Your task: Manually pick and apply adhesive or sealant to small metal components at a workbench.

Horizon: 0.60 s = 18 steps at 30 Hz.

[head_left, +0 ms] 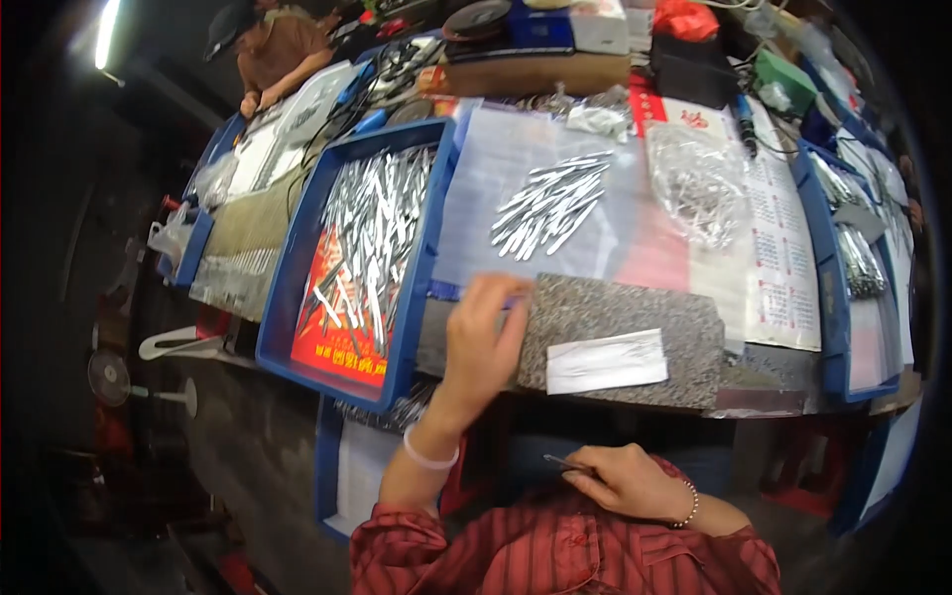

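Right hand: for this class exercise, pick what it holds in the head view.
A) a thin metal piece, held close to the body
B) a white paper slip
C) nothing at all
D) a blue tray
A: the right hand pinches a thin metal piece near the red striped shirt.

Blue plastic tray (281,297) of loose metal strips (369,233) sits left; clear plastic sheet (496,188) with small pile of silver metal strips (550,205) right of it; speckled grey stone slab (635,317) in front, white paper slip (606,361) on it.
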### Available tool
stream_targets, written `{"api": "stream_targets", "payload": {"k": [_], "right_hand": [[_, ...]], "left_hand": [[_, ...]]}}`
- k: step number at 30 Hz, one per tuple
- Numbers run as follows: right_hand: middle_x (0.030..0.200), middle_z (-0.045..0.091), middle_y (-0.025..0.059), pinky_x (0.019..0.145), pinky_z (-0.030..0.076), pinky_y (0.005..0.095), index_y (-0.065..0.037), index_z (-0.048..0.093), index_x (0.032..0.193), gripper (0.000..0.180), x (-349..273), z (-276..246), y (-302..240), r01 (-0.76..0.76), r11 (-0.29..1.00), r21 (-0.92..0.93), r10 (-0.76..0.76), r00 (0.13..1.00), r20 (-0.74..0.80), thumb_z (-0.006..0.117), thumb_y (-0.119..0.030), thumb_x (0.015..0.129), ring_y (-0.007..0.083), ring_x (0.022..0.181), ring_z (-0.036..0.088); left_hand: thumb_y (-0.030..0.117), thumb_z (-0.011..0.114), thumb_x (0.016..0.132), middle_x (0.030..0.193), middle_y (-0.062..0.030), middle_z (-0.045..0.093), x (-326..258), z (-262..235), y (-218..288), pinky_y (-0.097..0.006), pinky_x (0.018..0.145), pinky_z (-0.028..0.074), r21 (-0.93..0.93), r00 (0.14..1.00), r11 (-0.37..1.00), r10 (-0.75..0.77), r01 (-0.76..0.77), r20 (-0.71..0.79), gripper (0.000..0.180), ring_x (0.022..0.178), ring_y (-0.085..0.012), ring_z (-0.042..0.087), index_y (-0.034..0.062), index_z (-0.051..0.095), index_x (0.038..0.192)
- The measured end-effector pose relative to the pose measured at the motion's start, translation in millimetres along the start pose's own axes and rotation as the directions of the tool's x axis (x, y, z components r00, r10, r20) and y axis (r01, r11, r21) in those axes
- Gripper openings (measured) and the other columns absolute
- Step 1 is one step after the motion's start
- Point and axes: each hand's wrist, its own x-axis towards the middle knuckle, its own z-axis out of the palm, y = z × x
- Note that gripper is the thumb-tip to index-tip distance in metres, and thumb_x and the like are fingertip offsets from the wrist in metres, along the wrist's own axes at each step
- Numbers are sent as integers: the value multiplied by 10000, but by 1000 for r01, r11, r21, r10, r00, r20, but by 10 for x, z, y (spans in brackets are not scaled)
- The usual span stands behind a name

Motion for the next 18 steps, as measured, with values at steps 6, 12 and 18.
{"api": "stream_targets", "payload": {"k": [6, 12, 18], "right_hand": [[774, 650, 158, 603, 521, 382, -20, 620, 944, 175, -314, -34, 163, -73, 997, 15, 74, 993, -92, 643, -188, 898, 329, 696, 659], [839, 676, 160, 645, 544, 356, -31, 633, 982, 161, -416, -106, 229, -63, 997, 34, 67, 990, -123, 637, -174, 908, 317, 753, 685], [803, 660, 159, 596, 525, 391, -45, 622, 1001, 190, -418, -179, 347, -43, 999, 19, 44, 994, -96, 623, -219, 924, 341, 702, 661]], "left_hand": [[92, 642, 808, 937, -185, 639, 1325, 809, -921, -386, 791, 496, 169, 999, 985, 21, -13, -43, 194, 871, -329, 631, 1, 679, 975], [181, 669, 738, 788, -208, 680, 1829, 1362, -1464, -428, 714, 523, 416, 966, 903, -193, 106, 172, 178, 726, -359, 657, 16, 715, 788], [212, 727, 733, 764, -175, 668, 1918, 1166, -1398, -397, 688, 505, 414, 920, 910, -180, 21, 348, 211, 739, -324, 650, 20, 642, 750]]}}
